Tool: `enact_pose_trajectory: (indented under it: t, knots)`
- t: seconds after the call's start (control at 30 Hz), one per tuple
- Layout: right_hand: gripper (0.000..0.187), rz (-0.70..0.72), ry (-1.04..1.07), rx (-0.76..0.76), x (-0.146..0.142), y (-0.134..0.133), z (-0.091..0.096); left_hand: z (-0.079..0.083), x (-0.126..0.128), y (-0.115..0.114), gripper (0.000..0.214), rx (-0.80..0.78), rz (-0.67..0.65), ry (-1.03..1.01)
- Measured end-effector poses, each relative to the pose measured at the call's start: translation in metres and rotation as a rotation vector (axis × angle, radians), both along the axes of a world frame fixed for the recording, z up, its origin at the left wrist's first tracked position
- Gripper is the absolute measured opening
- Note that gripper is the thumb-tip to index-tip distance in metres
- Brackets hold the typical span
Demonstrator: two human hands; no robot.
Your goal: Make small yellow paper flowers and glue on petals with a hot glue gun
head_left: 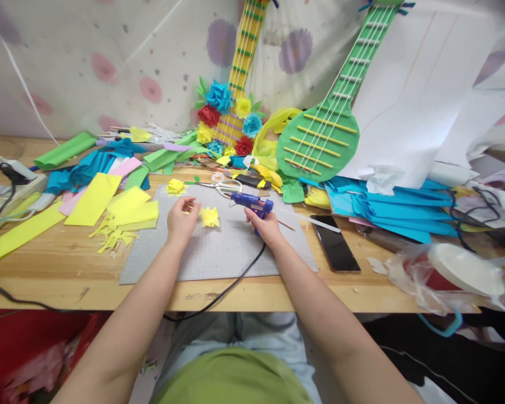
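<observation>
On the grey cutting mat (244, 252), a small yellow paper flower (210, 217) sits between my two hands. My left hand (182, 220) is just left of it, fingers curled in toward the thumb; whatever lies between the fingertips is too small to make out. In my right hand (264, 224) is a blue glue gun (252, 203), its nozzle pointing left above the mat. Its black cord (239, 276) runs down over the table's front edge. A second yellow paper flower (175, 187) lies at the mat's back left, near scissors (223, 186).
Yellow paper strips (93, 199) and blue crepe paper (96, 163) cover the left side. A green paper instrument (320, 143) and a yellow one decorated with flowers (244, 73) lean at the back. A phone (335, 244) and a plastic-wrapped cup (450, 272) lie right.
</observation>
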State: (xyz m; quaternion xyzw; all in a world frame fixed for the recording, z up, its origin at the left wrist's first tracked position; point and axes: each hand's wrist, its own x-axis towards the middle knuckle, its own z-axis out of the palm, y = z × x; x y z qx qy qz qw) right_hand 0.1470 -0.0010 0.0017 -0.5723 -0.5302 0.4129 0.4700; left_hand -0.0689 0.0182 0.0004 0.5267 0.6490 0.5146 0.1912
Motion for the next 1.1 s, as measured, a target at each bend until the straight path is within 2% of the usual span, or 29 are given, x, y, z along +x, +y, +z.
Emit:
enact_pose_trajectory:
  t: [0.07,0.17,0.23,0.3,0.4,0.6,0.8,0.97,1.1]
  knots:
    - [0.041,-0.007,0.009,-0.002,0.0,0.0,0.0,0.002,-0.014,0.003,0.025,0.098,0.13,-0.068]
    - [0.039,-0.025,0.032,-0.016,-0.001,0.0,0.001,0.003,-0.039,0.007,0.026,0.074,0.289,-0.021]
    - [0.039,-0.046,0.039,-0.026,-0.001,0.001,0.001,0.002,-0.052,0.007,0.023,-0.052,0.262,0.11]
    - [0.039,-0.067,0.04,-0.029,-0.001,0.002,0.001,0.001,-0.059,0.007,0.022,-0.187,0.158,0.247]
    - [0.039,-0.081,0.042,-0.021,0.001,0.005,-0.002,-0.003,-0.065,0.008,0.027,-0.271,0.036,0.41]
    - [0.04,-0.088,0.032,-0.028,0.001,0.006,-0.002,-0.005,-0.065,0.01,0.023,-0.254,0.11,0.532]
    - [0.041,-0.083,0.023,-0.037,0.001,0.004,-0.001,-0.011,-0.057,0.014,0.021,-0.238,0.111,0.59]
    - [0.042,-0.084,0.015,-0.05,0.001,0.005,-0.002,-0.018,-0.055,0.017,0.014,-0.141,0.105,0.497]
    - [0.042,-0.086,0.013,-0.047,0.001,0.005,-0.002,-0.014,-0.056,0.013,0.014,-0.124,0.138,0.379]
